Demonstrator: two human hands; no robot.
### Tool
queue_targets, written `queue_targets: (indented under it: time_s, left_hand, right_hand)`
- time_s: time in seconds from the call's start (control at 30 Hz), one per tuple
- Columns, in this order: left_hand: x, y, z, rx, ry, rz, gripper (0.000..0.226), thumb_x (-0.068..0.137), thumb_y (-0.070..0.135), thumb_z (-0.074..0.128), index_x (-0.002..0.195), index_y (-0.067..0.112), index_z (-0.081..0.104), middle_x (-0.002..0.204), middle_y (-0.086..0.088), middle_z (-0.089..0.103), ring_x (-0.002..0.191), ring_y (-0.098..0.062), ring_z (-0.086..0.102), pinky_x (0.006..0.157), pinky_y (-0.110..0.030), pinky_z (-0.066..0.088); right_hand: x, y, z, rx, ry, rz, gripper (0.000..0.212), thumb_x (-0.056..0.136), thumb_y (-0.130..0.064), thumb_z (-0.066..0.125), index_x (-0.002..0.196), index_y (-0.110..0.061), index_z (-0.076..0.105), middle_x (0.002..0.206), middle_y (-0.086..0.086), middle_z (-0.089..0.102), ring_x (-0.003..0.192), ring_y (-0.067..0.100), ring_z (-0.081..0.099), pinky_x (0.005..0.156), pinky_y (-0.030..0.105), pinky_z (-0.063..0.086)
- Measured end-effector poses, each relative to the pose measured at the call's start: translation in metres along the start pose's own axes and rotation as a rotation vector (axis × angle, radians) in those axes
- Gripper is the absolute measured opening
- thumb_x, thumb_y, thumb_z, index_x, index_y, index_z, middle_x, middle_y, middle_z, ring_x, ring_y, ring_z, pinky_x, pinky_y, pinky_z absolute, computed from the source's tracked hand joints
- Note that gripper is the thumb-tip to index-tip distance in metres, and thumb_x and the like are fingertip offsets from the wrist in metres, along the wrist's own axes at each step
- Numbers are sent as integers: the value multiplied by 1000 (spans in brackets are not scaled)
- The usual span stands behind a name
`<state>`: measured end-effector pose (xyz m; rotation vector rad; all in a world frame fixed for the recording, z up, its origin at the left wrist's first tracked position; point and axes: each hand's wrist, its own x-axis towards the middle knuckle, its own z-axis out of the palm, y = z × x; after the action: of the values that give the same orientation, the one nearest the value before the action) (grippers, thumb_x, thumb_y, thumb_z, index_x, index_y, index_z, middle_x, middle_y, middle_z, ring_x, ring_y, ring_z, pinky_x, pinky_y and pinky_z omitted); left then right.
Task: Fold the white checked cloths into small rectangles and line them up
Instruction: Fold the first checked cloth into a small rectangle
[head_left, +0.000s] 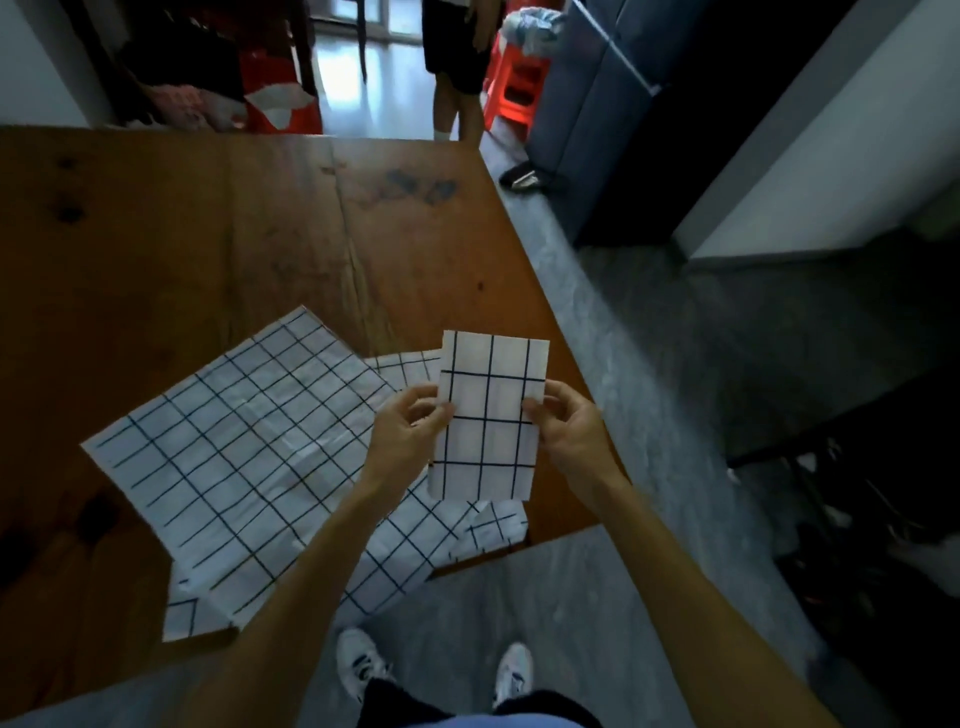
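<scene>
A folded white checked cloth (488, 415), a small upright rectangle, is held in the air above the table's near right corner. My left hand (408, 428) pinches its left edge and my right hand (569, 428) pinches its right edge. Below it, an unfolded checked cloth (234, 447) lies spread flat on the wooden table (208, 234). More checked cloth (410, 561) lies under it, partly hidden by my arms and hanging over the table's near edge.
The table's right edge runs diagonally beside a grey floor (649, 415). A person's legs (457, 78) stand beyond the far edge, by a red stool (514, 88) and a grey sofa (587, 104). My shoes (363, 665) show below.
</scene>
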<state>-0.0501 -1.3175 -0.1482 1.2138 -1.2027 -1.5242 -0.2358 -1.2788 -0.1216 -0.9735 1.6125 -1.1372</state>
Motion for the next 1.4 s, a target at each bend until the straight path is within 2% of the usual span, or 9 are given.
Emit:
queue_targets:
  time_s: [0.23,0.33,0.43,0.6,0.7,0.97,1.13,1.27,1.4]
  left_hand:
    - [-40,20,93,38,-13,51,14,90,7,59,96,20,60,74,3,63,56,3,61,50,-10,46]
    - [-62,16,149,106,-68,59,17,91,11,59,107,11,60,83,0,67,69,0,66,57,-13,50]
    - [-85,4,210,131,-125,23,17,91,14,59,107,19,58,96,-2,68,84,-11,69,66,-24,57]
    - [-104,1,304,208,-210,9,23,90,10,60,112,13,58,104,-2,68,91,-12,68,75,-30,58]
    - [-98,3,343,245,-223,49,21,88,12,63,108,18,61,101,-2,70,92,-16,68,81,-38,57]
    - [-33,7,404,233,-199,50,23,89,11,62,111,16,59,95,-3,71,85,-14,70,68,-28,58]
    - [43,2,416,172,-148,42,23,88,14,64,110,19,59,102,-3,69,91,-10,68,75,-26,57]
    - [102,11,423,125,-61,34,21,89,13,63,107,21,58,99,1,67,84,2,66,61,-12,51]
    - [161,27,420,94,3,51,24,89,13,63,112,14,59,101,-1,67,88,-4,66,68,-17,54]
  right_hand:
    - [-38,13,-83,86,62,-47,36,89,-10,64,124,-18,57,106,-4,69,97,10,68,71,23,57]
    - [-58,33,-143,128,91,-66,40,89,-9,64,128,-15,56,110,0,69,99,15,68,76,32,59]
    - [-77,55,-207,162,116,-52,42,89,-9,64,129,-18,55,112,1,68,100,15,67,79,35,59]
    - [-100,73,-300,208,181,-36,40,89,-5,64,127,-17,56,108,0,69,94,9,68,78,27,58]
    - [-94,77,-341,228,183,-44,42,89,-4,63,130,-12,55,112,4,69,100,13,68,85,32,57]
    - [-21,75,-394,227,175,-71,43,89,-3,63,129,-15,56,106,3,71,96,15,69,77,27,58]
    - [63,64,-403,174,132,-42,41,90,-6,62,128,-19,56,106,5,70,94,15,70,79,35,59]
    - [134,41,-401,136,80,-15,40,91,-7,61,128,-22,53,108,6,69,95,15,69,80,35,59]
    - [203,10,-396,121,-3,-37,44,92,-6,60,132,-21,49,106,1,70,94,10,69,77,27,58]
